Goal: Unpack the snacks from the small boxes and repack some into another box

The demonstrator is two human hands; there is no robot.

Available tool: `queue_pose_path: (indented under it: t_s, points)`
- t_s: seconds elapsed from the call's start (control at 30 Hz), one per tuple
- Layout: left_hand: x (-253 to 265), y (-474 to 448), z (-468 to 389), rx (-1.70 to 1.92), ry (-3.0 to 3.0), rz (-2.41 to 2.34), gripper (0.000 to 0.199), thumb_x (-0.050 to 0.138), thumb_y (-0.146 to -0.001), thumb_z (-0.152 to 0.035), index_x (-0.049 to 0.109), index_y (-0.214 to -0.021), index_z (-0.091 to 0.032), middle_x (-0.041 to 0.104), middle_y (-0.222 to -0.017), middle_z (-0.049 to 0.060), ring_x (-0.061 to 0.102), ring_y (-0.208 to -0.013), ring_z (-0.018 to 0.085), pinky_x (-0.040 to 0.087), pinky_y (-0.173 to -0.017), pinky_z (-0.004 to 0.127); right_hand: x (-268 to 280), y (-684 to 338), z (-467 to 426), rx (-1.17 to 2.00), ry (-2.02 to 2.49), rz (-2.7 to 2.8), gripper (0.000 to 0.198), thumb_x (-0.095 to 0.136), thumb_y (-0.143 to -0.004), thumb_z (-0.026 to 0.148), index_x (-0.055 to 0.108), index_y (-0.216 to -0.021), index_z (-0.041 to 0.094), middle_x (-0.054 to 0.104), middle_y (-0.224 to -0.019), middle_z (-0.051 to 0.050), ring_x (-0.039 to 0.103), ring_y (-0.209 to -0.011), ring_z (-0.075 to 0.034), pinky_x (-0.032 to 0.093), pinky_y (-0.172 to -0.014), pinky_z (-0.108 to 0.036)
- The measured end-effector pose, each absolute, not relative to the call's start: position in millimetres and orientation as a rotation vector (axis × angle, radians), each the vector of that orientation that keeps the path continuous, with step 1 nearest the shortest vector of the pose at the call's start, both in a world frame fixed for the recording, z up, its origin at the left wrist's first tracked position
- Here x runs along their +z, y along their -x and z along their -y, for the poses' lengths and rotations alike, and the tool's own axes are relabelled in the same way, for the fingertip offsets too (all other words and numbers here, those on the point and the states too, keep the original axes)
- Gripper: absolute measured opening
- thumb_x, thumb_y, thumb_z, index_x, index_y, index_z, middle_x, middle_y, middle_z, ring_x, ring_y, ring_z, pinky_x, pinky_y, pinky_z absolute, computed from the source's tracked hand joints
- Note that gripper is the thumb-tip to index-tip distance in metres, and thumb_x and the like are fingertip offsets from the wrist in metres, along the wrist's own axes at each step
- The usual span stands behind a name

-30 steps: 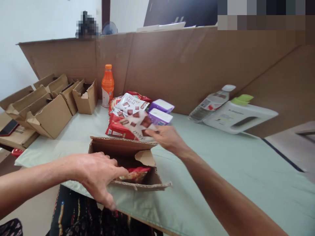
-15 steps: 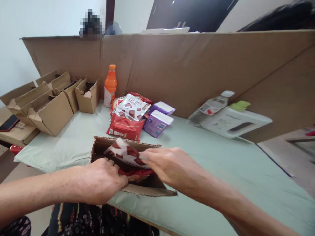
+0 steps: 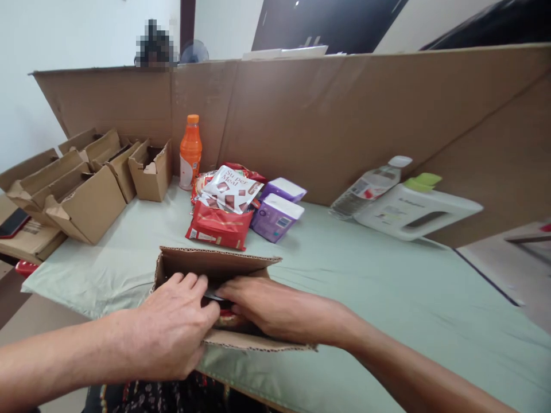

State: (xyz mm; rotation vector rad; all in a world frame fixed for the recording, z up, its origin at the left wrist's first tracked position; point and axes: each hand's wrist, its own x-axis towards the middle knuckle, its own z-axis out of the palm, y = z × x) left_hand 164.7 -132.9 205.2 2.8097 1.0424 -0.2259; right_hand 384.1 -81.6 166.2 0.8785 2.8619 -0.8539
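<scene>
We are looking down at the open box (image 3: 215, 265) standing at the near edge of the bench (image 3: 387, 298). Both hands are reaching into it. The left hand (image 3: 172, 327) is lying over the near-left wall, its fingers (image 3: 196, 284) curled down into the opening. The right hand (image 3: 275, 307) is pressing flat inside, fingers extended over a red packet (image 3: 226, 319), of which only a sliver is showing; we cannot tell whether either hand is gripping anything. Just behind the box, red packs (image 3: 217, 228) and a white pouch (image 3: 230, 189) are lying in a pile, with two purple boxes (image 3: 275, 215) touching it on the right. An orange bottle (image 3: 190, 152) is standing upright behind the pile. To the left, empty cartons (image 3: 86, 189) are sitting in a cluster. Well apart on the right, a clear bottle (image 3: 370, 186) is lying beside a white jug (image 3: 415, 209).
</scene>
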Motion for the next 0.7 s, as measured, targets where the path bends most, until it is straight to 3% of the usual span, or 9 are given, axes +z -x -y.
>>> queue_pose_path:
  t_s: [0.1, 0.23, 0.37, 0.5, 0.57, 0.63, 0.7]
  points:
    - [206, -166, 129, -0.39, -2.759, -0.959, 0.018, 0.069, -0.085, -0.034, 0.071, -0.09, -0.016, 0.071, -0.092, 0.012, 0.068, -0.088, 0.031, 0.055, -0.083, 0.044, 189, -409, 84, -0.941, -0.955, -3.051, 0.029, 0.047, -0.101, 0.023, 0.075, -0.104, 0.02, 0.078, -0.104, -0.009, 0.072, -0.093, -0.021, 0.055, -0.083, -0.032]
    - [205, -166, 128, -0.277, -2.789, -0.978, 0.013, 0.069, -0.084, -0.028, 0.07, -0.09, -0.017, 0.07, -0.089, 0.011, 0.067, -0.084, 0.031, 0.054, -0.079, 0.044, 200, -436, 43, -0.851, -1.67, -3.269, 0.027, 0.052, -0.1, 0.036, 0.077, -0.104, 0.026, 0.08, -0.097, -0.004, 0.073, -0.086, -0.02, 0.056, -0.08, -0.032]
    - [207, -166, 130, -0.377, -2.694, -1.018, 0.019, 0.068, -0.087, -0.027, 0.069, -0.102, -0.016, 0.071, -0.099, 0.013, 0.068, -0.094, 0.033, 0.056, -0.087, 0.048, 155, -443, -31, -0.595, -2.127, -2.988, 0.028, 0.053, -0.093, 0.03, 0.078, -0.103, 0.02, 0.079, -0.104, -0.006, 0.072, -0.091, -0.024, 0.056, -0.087, -0.037]
    - [209, -165, 131, -0.405, -2.639, -1.078, 0.037, 0.067, -0.089, -0.031, 0.066, -0.122, -0.013, 0.062, -0.136, 0.025, 0.06, -0.127, 0.041, 0.048, -0.109, 0.056, 98, -441, -71, -0.408, -2.163, -2.866, 0.032, 0.059, -0.087, 0.028, 0.074, -0.115, 0.02, 0.077, -0.118, -0.009, 0.07, -0.101, -0.026, 0.054, -0.09, -0.04]
    - [208, -165, 132, -0.406, -2.643, -1.075, 0.042, 0.066, -0.091, -0.033, 0.064, -0.126, -0.012, 0.054, -0.147, 0.028, 0.053, -0.137, 0.045, 0.041, -0.115, 0.06, 82, -440, -73, -0.387, -2.147, -2.862, 0.036, 0.064, -0.085, 0.03, 0.072, -0.119, 0.022, 0.077, -0.113, -0.008, 0.07, -0.099, -0.027, 0.054, -0.087, -0.039]
    - [207, -164, 132, -0.396, -2.642, -1.065, 0.041, 0.065, -0.092, -0.034, 0.064, -0.126, -0.012, 0.055, -0.147, 0.027, 0.053, -0.137, 0.044, 0.04, -0.117, 0.06, 75, -438, -70, -0.345, -2.135, -2.859, 0.039, 0.066, -0.084, 0.033, 0.07, -0.122, 0.023, 0.077, -0.107, -0.007, 0.069, -0.096, -0.028, 0.052, -0.086, -0.041]
    - [205, -164, 132, -0.343, -2.648, -1.055, 0.038, 0.066, -0.091, -0.034, 0.065, -0.124, -0.014, 0.06, -0.14, 0.023, 0.058, -0.131, 0.041, 0.041, -0.116, 0.058, 77, -436, -70, -0.274, -2.128, -2.871, 0.042, 0.067, -0.085, 0.036, 0.069, -0.125, 0.023, 0.075, -0.115, -0.01, 0.066, -0.105, -0.031, 0.05, -0.092, -0.044]
